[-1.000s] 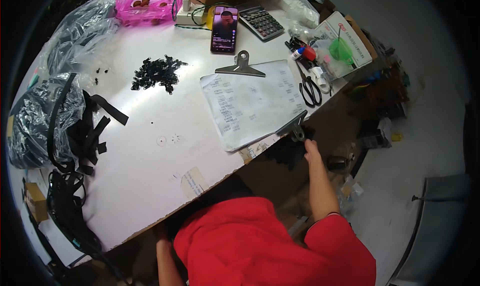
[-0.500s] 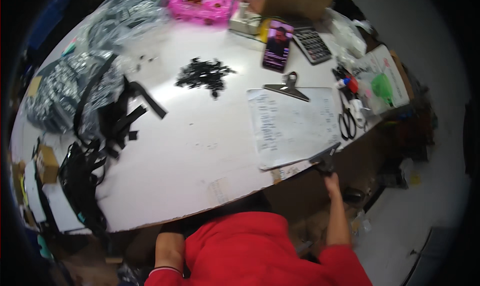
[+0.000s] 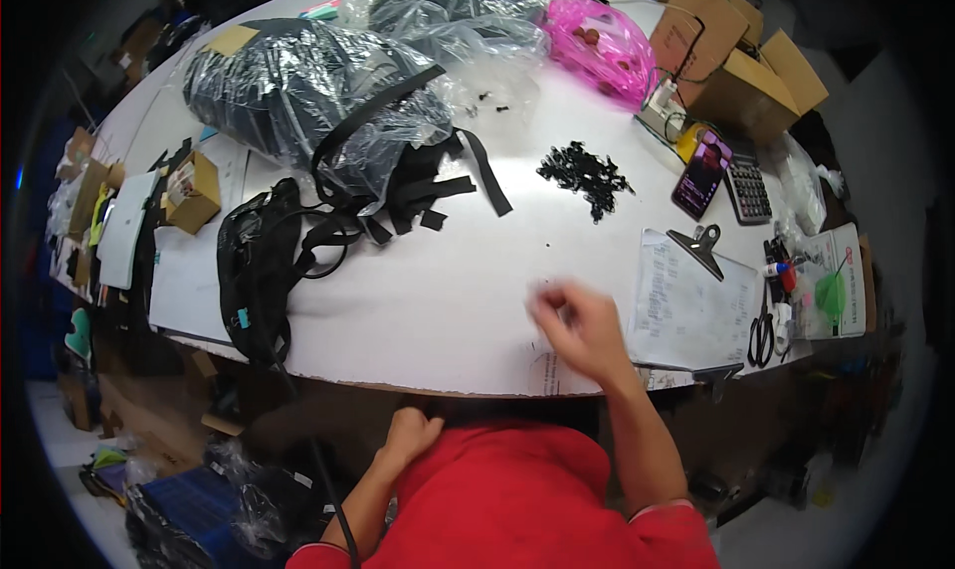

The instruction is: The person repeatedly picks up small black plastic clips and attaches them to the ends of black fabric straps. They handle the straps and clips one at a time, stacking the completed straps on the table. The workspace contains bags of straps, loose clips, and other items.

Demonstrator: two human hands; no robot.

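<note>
My right hand is over the front of the white table, just left of a clipboard with a printed sheet. Its fingers curl inward, but motion smears their tips, so any small thing in them cannot be made out. Below the table edge, my left hand rests closed against my red shirt, with nothing visible in it. Beyond my right hand lies a loose pile of small black pieces. A metal clip grips the top of the clipboard.
Left stand a black mesh bag with straps and plastic-wrapped bundles. Back right hold a pink bag, cardboard box, phone and calculator. Black-handled scissors lie beside the clipboard.
My right hand has come up from the clipboard's lower edge and moved left over the table. My left hand, hidden before, now shows. The view has swung leftward.
</note>
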